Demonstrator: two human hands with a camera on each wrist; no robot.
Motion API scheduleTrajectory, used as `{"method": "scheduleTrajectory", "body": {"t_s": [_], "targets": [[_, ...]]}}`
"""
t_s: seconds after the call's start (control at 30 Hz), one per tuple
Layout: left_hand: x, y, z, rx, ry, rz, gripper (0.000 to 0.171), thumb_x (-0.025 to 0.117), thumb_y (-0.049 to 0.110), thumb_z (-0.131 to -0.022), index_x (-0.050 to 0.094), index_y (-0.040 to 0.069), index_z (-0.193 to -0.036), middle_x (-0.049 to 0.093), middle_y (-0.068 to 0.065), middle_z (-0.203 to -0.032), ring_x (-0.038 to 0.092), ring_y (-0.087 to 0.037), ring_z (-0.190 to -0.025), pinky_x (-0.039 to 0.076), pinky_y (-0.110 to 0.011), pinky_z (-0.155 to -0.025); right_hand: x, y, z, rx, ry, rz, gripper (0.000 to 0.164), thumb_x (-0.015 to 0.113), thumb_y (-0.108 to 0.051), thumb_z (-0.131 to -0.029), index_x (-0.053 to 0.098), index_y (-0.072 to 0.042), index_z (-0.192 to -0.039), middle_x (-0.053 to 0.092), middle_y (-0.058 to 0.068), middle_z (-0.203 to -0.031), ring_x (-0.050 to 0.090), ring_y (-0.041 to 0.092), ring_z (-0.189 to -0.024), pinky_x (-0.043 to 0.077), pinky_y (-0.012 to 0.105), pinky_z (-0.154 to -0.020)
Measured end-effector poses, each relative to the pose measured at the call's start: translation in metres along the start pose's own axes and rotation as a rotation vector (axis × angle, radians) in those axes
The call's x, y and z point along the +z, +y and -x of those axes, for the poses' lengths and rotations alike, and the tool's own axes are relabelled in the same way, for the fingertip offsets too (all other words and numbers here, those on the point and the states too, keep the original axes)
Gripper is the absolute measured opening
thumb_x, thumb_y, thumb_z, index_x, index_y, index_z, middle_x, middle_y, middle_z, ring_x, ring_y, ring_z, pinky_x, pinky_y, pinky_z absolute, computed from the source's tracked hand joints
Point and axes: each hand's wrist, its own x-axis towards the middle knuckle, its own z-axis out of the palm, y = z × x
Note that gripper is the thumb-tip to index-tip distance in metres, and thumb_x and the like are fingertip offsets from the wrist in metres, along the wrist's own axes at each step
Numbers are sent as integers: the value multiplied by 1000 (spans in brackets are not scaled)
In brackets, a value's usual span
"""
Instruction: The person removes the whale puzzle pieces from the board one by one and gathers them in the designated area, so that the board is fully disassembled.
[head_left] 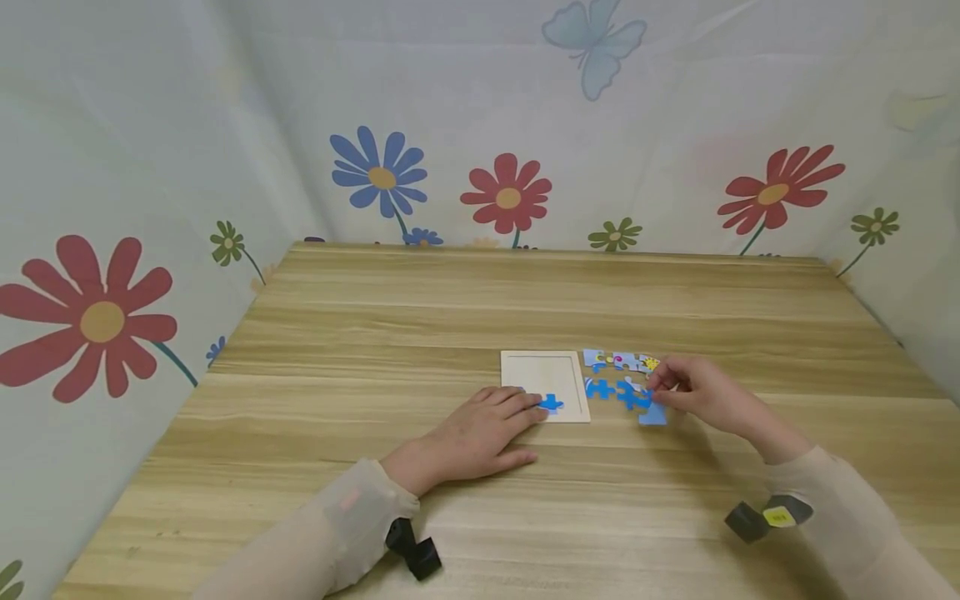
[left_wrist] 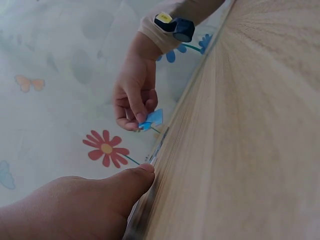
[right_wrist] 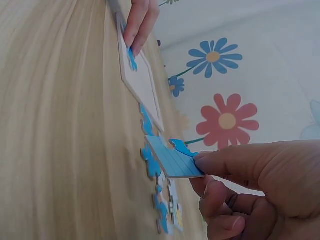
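Observation:
My right hand [head_left: 693, 390] pinches a light-blue puzzle piece [right_wrist: 172, 157] between thumb and fingers, lifted above the table. In the head view my left hand [head_left: 480, 433] lies with extended fingers over the lower left of a square wooden puzzle tray [head_left: 536, 371]. Its fingertips touch a blue puzzle piece [head_left: 552, 403] inside the tray, and they hide part of that corner. Right of the tray, several loose puzzle pieces [head_left: 600, 388] lie in two rough rows, blue ones nearer and patterned ones [head_left: 626, 361] farther back.
The wooden table [head_left: 375, 317] reaches back to a white flowered curtain [head_left: 450, 100], which also hangs along its left and right sides. A small black camera [head_left: 412, 550] is on the left wrist and another [head_left: 750, 521] on the right.

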Motion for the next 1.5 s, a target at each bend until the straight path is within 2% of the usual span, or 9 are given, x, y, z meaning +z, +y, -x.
{"method": "scheduleTrajectory", "body": {"t_s": [0.37,0.7,1.0,1.2,1.5], "targets": [[2,0,0,-13,-14,-4,55,46,52,-97,46,20,-143,42,2,-151,39,-19,-138,29,-39,-116,0,18,9,29,1,2,5,64,2,-86,62,2,-90,57,4,-78,46,1,-63,43,20,-53],[4,1,0,-19,-19,-3,55,46,52,-97,45,21,-143,42,2,-151,38,-18,-139,29,-38,-116,2,23,9,49,-5,9,4,63,3,-86,62,4,-90,57,4,-77,46,0,-62,44,20,-52],[3,2,0,-20,-25,0,55,45,52,-97,44,22,-143,41,2,-151,38,-19,-139,29,-38,-116,5,25,12,63,25,112,4,66,-2,-86,63,-1,-89,61,2,-80,45,1,-65,42,19,-55],[2,2,0,-16,-36,5,56,45,52,-97,43,21,-144,41,1,-152,37,-20,-140,29,-39,-117,5,22,13,90,39,145,3,66,-5,-87,65,-4,-90,62,2,-81,47,2,-66,42,19,-57],[-4,1,-1,9,-36,-15,57,48,51,-97,46,17,-142,43,-3,-150,40,-23,-137,32,-41,-115,2,4,3,79,65,148,6,64,-12,-91,65,-6,-92,64,4,-85,49,6,-66,42,20,-58]]}}
